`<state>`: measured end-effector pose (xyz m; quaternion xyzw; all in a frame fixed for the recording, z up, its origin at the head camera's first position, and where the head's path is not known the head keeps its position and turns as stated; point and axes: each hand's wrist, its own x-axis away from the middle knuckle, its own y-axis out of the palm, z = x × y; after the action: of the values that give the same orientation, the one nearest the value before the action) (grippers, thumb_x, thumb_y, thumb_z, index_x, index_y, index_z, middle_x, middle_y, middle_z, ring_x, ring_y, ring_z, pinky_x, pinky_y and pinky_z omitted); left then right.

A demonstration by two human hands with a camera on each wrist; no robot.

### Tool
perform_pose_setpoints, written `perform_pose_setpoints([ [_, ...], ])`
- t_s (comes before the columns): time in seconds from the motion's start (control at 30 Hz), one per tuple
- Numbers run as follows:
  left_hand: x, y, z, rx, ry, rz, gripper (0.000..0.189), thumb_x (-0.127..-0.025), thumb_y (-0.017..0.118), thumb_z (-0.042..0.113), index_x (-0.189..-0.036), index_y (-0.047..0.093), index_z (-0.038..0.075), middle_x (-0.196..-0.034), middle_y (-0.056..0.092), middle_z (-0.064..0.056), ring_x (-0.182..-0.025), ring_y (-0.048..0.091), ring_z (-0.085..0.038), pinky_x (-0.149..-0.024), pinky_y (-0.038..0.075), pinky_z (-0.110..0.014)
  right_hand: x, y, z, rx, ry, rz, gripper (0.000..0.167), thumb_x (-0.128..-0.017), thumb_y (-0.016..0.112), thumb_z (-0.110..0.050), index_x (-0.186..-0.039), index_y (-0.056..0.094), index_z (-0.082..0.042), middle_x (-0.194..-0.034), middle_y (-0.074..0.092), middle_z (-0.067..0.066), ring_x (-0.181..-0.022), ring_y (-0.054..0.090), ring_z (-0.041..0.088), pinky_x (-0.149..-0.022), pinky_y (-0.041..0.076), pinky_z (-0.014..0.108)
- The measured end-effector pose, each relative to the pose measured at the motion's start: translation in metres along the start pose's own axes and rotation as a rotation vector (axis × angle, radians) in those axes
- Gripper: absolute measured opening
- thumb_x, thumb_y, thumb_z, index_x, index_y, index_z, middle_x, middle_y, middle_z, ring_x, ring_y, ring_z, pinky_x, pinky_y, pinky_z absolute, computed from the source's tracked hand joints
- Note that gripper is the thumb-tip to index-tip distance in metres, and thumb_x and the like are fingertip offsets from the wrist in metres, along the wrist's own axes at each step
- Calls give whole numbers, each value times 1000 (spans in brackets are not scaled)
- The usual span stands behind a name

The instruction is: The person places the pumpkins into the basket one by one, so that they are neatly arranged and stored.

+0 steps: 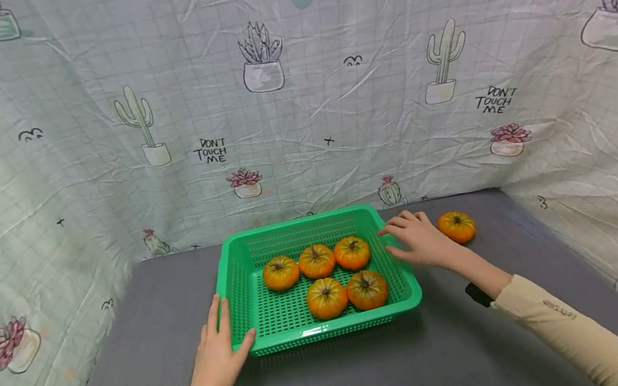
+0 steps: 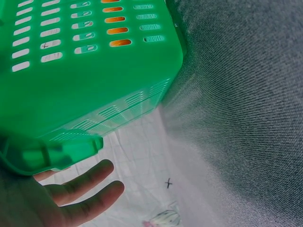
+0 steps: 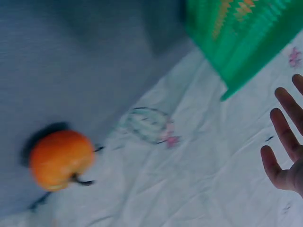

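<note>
A green perforated plastic basket [image 1: 321,333] stands on the dark table with several small orange pumpkins [image 1: 317,261] inside, toward its middle and right. At the basket's left rim my left hand [image 1: 220,357] rests with extended fingers; the left wrist view shows its fingers [image 2: 94,203] spread beside the rim. Above the right rim hovers my right hand [image 1: 416,239], fingers loosely bent and holding nothing. In the right wrist view its fingers [image 3: 284,127] are spread apart from the basket [image 3: 246,52]. One more pumpkin [image 1: 457,227] lies on the table, right of that hand.
A grey cloth-covered table [image 1: 128,363] extends around the basket. Behind and at both sides hangs a pale curtain [image 1: 296,119] printed with potted plants. Dark straps [image 1: 478,294] are on both wrists.
</note>
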<state>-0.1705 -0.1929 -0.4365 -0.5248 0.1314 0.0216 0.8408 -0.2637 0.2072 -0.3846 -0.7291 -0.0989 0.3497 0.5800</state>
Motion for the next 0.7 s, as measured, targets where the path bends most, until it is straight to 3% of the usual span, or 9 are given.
perform_pose_setpoints([
  [0.27, 0, -2, 0, -4, -3, -4, 79, -87, 51, 45, -142, 17, -1, -149, 9, -19, -117, 35, -46, -81, 37, -59, 28, 8, 27, -36, 88, 83, 27, -81, 64, -19, -107, 63, -13, -104, 61, 6, -89, 46, 22, -72, 29, 40],
  [0.47, 0, -1, 0, -7, 0, -2, 79, -87, 52, 44, -142, 18, -2, -148, 10, -19, -117, 36, -46, -80, 37, -58, 48, 16, 47, -15, 138, 153, 29, -79, 66, -15, -107, 62, -10, -105, 58, 10, -94, 49, 29, -75, 35, 48],
  [0.7, 1, -2, 1, -11, 5, 1, 79, -86, 52, 42, -141, 18, -2, -148, 11, -20, -115, 37, -46, -80, 38, -57, 64, 23, 69, -15, 247, 175, 33, -79, 65, -12, -111, 58, -8, -114, 51, 15, -103, 46, 34, -76, 33, 50],
])
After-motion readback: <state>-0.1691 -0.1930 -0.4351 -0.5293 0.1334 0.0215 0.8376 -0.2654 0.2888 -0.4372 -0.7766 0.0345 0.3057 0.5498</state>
